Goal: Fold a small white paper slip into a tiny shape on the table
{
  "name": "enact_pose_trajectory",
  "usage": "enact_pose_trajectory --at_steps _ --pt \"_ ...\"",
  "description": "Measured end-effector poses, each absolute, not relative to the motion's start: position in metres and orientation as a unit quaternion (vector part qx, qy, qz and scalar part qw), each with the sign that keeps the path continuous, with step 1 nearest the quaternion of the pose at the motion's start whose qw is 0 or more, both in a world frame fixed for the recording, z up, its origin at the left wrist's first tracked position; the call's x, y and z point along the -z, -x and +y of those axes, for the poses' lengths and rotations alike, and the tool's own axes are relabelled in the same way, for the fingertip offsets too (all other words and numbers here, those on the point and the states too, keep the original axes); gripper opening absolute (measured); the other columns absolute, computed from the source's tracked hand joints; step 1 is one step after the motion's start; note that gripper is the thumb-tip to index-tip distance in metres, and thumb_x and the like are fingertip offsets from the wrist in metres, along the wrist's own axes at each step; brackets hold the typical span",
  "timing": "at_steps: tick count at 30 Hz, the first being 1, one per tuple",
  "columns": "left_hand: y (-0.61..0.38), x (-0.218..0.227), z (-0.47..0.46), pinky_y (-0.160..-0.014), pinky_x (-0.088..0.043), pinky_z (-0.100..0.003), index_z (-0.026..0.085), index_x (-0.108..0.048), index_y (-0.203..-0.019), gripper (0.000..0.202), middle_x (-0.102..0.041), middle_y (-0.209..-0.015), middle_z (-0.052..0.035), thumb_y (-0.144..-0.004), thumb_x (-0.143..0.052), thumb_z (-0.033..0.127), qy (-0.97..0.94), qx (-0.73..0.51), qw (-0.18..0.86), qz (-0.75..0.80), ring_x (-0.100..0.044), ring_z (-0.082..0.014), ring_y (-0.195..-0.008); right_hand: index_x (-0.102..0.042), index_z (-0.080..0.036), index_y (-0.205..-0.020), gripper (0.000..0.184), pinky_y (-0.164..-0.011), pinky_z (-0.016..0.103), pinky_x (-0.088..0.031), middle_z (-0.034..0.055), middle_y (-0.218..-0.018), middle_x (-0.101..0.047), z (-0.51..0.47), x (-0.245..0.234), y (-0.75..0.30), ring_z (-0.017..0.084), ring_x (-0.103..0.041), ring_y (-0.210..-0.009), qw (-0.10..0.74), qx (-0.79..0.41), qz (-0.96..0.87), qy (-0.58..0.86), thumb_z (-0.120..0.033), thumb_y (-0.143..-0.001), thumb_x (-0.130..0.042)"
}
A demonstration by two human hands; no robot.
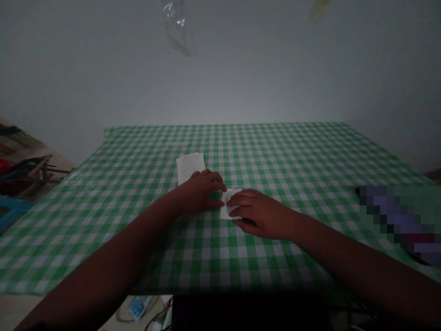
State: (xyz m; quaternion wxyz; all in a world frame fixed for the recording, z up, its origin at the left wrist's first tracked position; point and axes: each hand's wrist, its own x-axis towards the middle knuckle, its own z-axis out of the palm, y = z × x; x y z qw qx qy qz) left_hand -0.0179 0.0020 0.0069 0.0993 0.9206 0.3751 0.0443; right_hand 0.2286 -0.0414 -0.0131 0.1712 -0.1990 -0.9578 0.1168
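A small white sheet of printed paper (225, 212) lies on the checked tablecloth in front of me; whether it is folded I cannot tell. My right hand (260, 212) rests over its right part, fingers stretched out and covering much of the print. At the sheet's left edge is my left hand (203, 191), thumb and forefinger apart with their tips by the paper. Beyond that hand sits a stack of printed paper sheets (191, 165), its near end hidden by the hand.
The green-and-white checked tablecloth (268, 161) covers a table against a pale wall (241, 69). A pixelated dark object (396, 216) lies at the right edge. A clear plastic bag (177, 27) hangs on the wall. Left of the table is a blue plastic item (14, 209).
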Motion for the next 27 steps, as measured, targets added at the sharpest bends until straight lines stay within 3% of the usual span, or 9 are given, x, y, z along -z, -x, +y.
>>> enact_pose_trajectory --at_steps 8,18,27 --pt "0.017 -0.015 -0.006 -0.103 -0.034 -0.043 0.028 -0.059 -0.124 0.053 -0.054 -0.133 -0.0055 -0.078 -0.075 0.047 -0.921 -0.011 0.113 0.374 -0.048 -0.0282 -0.121 -0.068 -0.019 -0.114 0.024 -0.109 0.045 -0.040 0.0073 -0.121 -0.069 -0.041 0.012 -0.230 0.024 -0.054 -0.124 0.180 -0.111 -0.959 0.188 -0.024 -0.093 -0.059" --pt "0.015 -0.011 -0.008 -0.104 -0.036 -0.045 0.025 -0.057 -0.124 0.054 -0.054 -0.131 -0.0066 -0.078 -0.074 0.047 -0.915 -0.022 0.122 0.384 -0.049 -0.0282 -0.120 -0.070 -0.022 -0.114 0.023 -0.109 0.048 -0.039 0.0026 -0.126 -0.068 -0.038 0.016 -0.233 0.027 -0.050 -0.126 0.150 -0.077 -0.962 0.212 -0.025 -0.095 -0.057" --pt "0.003 -0.007 -0.014 -0.097 -0.041 -0.047 0.023 -0.060 -0.119 0.052 -0.056 -0.129 -0.0075 -0.077 -0.072 0.051 -0.881 -0.040 0.108 0.458 -0.049 -0.0313 -0.119 -0.070 -0.022 -0.113 0.024 -0.107 0.052 -0.040 0.0049 -0.128 -0.067 -0.030 0.014 -0.242 0.030 -0.049 -0.127 0.151 -0.060 -0.955 0.248 -0.023 -0.094 -0.057"
